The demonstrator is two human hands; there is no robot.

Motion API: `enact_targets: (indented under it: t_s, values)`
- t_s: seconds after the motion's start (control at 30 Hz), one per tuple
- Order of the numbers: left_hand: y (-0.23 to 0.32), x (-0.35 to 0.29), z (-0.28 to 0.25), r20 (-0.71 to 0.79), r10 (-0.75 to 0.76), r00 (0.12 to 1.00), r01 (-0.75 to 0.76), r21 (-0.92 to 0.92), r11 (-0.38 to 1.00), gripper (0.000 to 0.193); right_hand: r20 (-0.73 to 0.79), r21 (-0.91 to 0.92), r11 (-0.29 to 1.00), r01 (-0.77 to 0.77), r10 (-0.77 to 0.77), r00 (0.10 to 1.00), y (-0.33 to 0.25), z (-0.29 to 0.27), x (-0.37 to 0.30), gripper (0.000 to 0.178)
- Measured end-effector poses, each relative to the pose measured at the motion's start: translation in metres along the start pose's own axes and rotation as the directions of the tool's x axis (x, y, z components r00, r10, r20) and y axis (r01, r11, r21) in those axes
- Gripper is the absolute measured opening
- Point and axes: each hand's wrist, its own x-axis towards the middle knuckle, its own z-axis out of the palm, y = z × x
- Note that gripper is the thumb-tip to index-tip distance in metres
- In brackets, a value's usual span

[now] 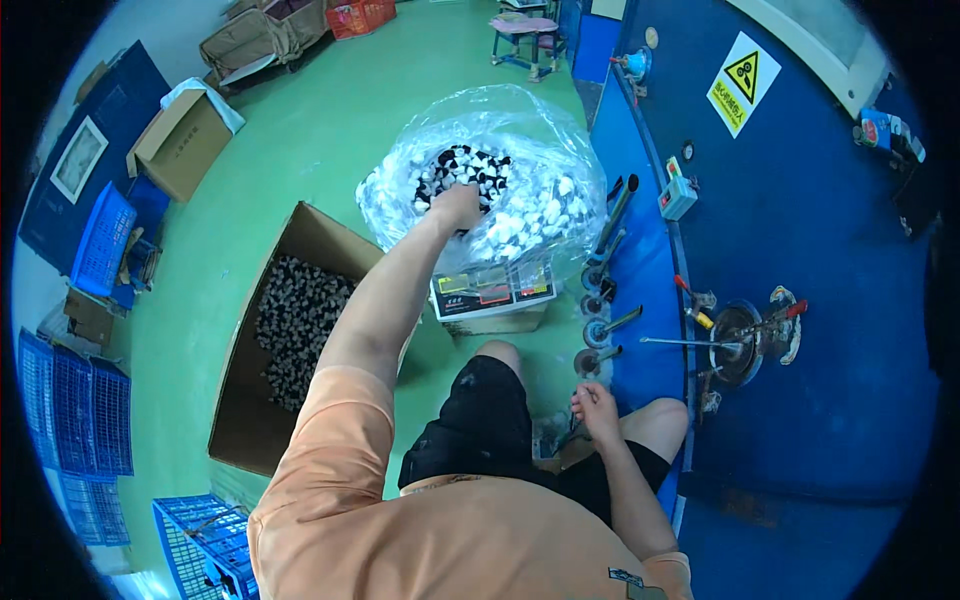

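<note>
My left hand (pixel 458 207) reaches into a large clear plastic bag (pixel 500 105), down onto a heap of small black-and-white parts (pixel 490 168). Its fingers look curled, and what they hold is hidden among the parts. More small parts, mostly white (pixel 535 215), fill the right side of the bag. Beneath the bag is a scale with a display panel (pixel 495 292). Near my right knee, my right hand (pixel 597 410) is closed, with fingertips drawn together; anything in them is too small to make out.
A cardboard box (pixel 240 400) full of small dark parts (pixel 300 325) stands left of my legs. Metal tubes (pixel 618 212) and a red-handled fitting (pixel 740 340) stick out from the blue machine (pixel 800 420) at right. Blue crates (pixel 75 400) line the left; a stool (pixel 527 40) stands far back.
</note>
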Motion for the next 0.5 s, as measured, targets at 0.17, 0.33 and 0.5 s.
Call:
enact_targets:
  t_s: [0.17, 0.33, 0.5]
  values:
    - [0.010, 0.019, 0.004, -0.259, 0.010, 0.966, 0.025, 0.130, 0.991, 0.049, 0.003, 0.016, 1.000, -0.025, 0.025, 1.000, 0.004, -0.005, -0.002, 0.019]
    - [-0.019, 0.035, -0.009, -0.259, -0.178, 0.949, 0.170, -0.056, 0.984, 0.057, 0.026, 0.025, 0.999, -0.028, 0.028, 0.999, 0.003, -0.003, 0.003, 0.019]
    - [-0.011, 0.045, 0.018, -0.171, -0.265, 0.949, 0.225, -0.223, 0.948, 0.062, 0.028, 0.030, 0.997, -0.066, 0.065, 0.998, -0.012, 0.005, -0.003, 0.018]
